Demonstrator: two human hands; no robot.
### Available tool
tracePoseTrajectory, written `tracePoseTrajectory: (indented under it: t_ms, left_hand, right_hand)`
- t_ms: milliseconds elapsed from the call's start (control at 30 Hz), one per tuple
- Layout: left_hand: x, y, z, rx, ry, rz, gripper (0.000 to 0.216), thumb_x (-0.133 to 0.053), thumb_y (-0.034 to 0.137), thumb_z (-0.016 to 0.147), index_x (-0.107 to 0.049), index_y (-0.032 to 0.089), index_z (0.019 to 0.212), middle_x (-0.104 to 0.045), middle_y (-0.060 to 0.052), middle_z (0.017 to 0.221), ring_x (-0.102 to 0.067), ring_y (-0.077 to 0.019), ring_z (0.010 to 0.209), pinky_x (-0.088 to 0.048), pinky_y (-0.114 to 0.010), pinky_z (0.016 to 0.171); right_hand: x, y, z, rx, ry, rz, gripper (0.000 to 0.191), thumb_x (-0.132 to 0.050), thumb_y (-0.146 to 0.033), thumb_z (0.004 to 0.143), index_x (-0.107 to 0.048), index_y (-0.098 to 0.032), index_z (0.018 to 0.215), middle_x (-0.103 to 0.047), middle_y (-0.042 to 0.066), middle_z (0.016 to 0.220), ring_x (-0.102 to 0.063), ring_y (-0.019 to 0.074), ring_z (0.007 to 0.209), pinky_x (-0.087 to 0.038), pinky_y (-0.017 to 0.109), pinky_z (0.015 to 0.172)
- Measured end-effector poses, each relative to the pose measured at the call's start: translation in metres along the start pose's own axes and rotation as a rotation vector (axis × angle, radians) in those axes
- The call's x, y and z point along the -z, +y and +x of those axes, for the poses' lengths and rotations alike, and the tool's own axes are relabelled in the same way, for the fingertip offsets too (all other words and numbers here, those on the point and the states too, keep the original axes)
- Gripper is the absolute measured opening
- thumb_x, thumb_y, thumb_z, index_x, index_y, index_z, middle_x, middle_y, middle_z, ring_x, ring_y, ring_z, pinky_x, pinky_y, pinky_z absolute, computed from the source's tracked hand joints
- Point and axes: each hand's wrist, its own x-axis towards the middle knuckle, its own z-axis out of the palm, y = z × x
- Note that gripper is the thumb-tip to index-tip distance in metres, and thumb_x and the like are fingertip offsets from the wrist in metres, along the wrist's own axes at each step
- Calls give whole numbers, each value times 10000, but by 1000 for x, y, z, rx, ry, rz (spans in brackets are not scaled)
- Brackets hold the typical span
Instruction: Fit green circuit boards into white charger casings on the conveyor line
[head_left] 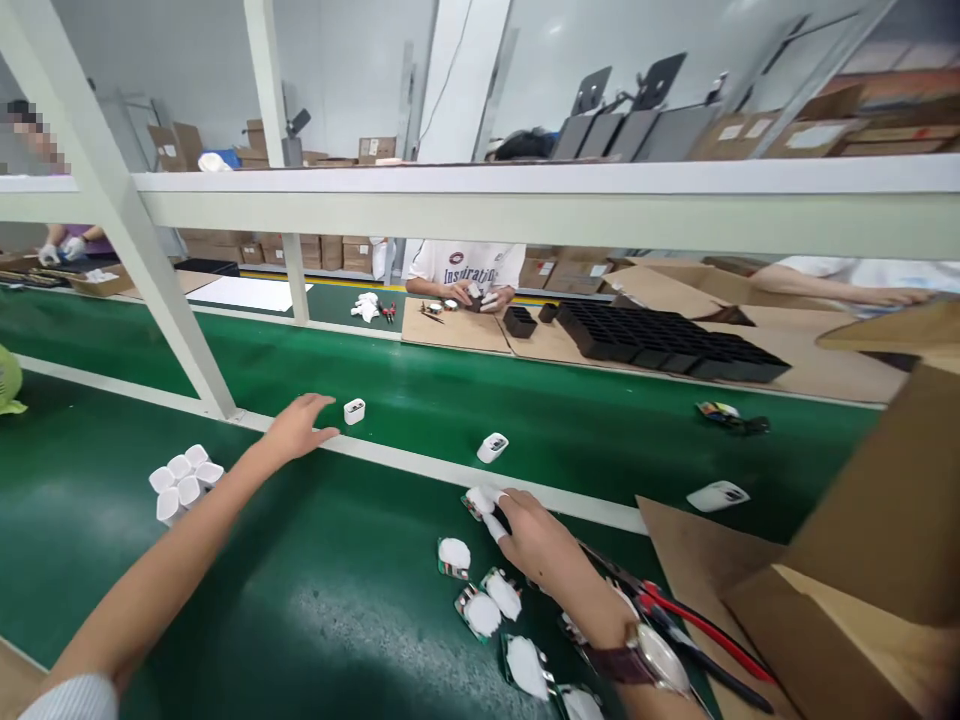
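Note:
My left hand reaches over the pale divider strip, its fingers apart and nothing in them. Just beyond its fingertips stands a small white plastic housing with an open top. White covers sit on the fingertips of my right hand, which wears a watch on its wrist. Those fingers are closed on a small circuit board with a white pad. Several similar circuit boards lie below on the green bench. Another white housing lies past the strip, and one more housing is farther right.
White cups cluster at left. Red-handled pliers lie by my right forearm, next to cardboard boxes. A metal post and shelf beam cross ahead. Opposite, a person works near black trays.

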Motion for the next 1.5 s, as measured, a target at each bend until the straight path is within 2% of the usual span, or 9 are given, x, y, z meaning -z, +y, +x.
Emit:
tracePoseTrajectory:
  t_ms: [133,300,467,600,733,933,1067,1233,1500]
  left_hand:
    - [46,-55,-86,28,29,183,437,-726,616,875,-729,184,809,-713,-186,1174,-606,-438,1218,-506,-629,1062]
    - [55,-106,-154,36,33,300,606,-484,719,972,-775,217,796,-732,-176,1226,-551,-497,1314,-540,-695,962]
    - [35,-56,-147,-95,39,-14,414,-507,545,1024,-767,238,924,-710,-145,1266,-689,-361,1165,-551,-561,1043]
    - [18,24,-139,-295,-131,-298,168,-533,317,1053,-686,248,1053,-595,-94,1409,-709,-230,1121,-568,-368,1008]
    - [-6,73,-140,-363,-262,-461,161,-559,112,943,-556,238,1043,-577,-101,1387,-690,-214,1101,-585,-330,931]
    - [-29,77,-147,-283,-173,-656,559,-579,40,855,-456,260,1354,-585,-104,1295,-636,-245,1174,-567,-409,1023]
    - [-35,74,-155,-227,-171,-682,663,-592,31,849,-430,279,1442,-585,-112,1352,-631,-268,1230,-554,-440,1066]
    - [-43,70,-159,-211,-168,-681,720,-648,110,908,-375,310,1543,-592,-100,1427,-639,-266,1283,-554,-428,1101]
    - [-52,69,-165,-179,-145,-667,690,-698,286,996,-336,355,1580,-636,-80,1410,-655,-265,1284,-564,-445,1089]
  right_hand:
    - [5,-18,8,-16,6,50,147,-545,-84,906,-666,-143,965,-706,171,1012,-654,298,988,-511,415,925]
    - [11,-81,8,155,-50,193,168,-626,-106,897,-667,-202,1028,-711,78,1068,-663,235,1027,-547,345,924]
    - [4,-133,-17,423,-116,416,320,-573,-29,874,-641,-218,1124,-719,71,1137,-671,239,1123,-607,353,883]
    - [1,-138,-37,356,-38,363,464,-550,25,825,-619,-207,1221,-592,135,1476,-568,295,1376,-584,453,1048]
    - [-3,-147,-45,246,5,342,373,-708,-171,908,-574,-192,1256,-632,144,1319,-638,316,1175,-603,520,996]
    - [-17,-155,-48,283,48,301,484,-587,-37,887,-529,-177,1346,-611,151,1344,-601,322,1179,-602,525,988]
    - [-12,-152,-51,207,50,269,438,-686,-152,904,-555,-177,1321,-646,138,1153,-640,340,1047,-622,570,908]
    - [-4,-149,-53,357,-19,337,385,-682,-154,915,-591,-229,1282,-525,147,1526,-538,364,1362,-574,580,1071]
    - [-8,-153,-55,271,171,489,383,-578,-154,1014,-512,-218,1386,-666,127,1191,-666,286,1102,-641,480,916]
